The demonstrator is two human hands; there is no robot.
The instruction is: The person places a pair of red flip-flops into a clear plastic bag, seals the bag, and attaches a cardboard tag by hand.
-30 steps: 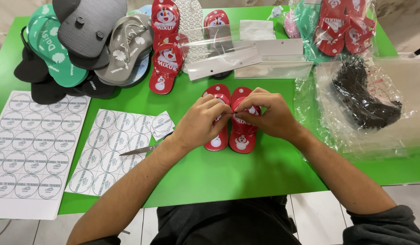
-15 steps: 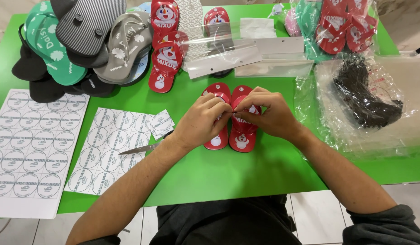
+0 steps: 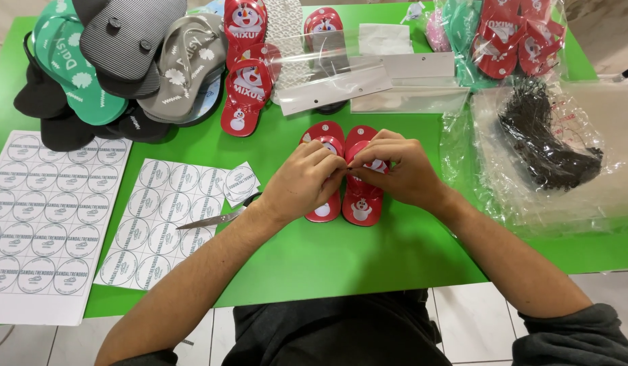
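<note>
**Small fingers, small sandals, big chance of a slip**

The left hand (image 3: 304, 183) and right hand (image 3: 395, 173) are close together, pinching something tiny over the 2 red sandals (image 3: 344, 176) in the middle of the green tabletop (image 3: 368, 251). What they pinch is too small to tell. It could slip out, or the pair could slide apart. The scissors (image 3: 215, 217) lie near the left arm, so an elbow could bump them. Sticker sheets (image 3: 49, 217) sit at the left edge. The floor has pale tiles.

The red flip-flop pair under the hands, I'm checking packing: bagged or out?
Out: the red flip-flop pair lies bare on the green table.
</note>
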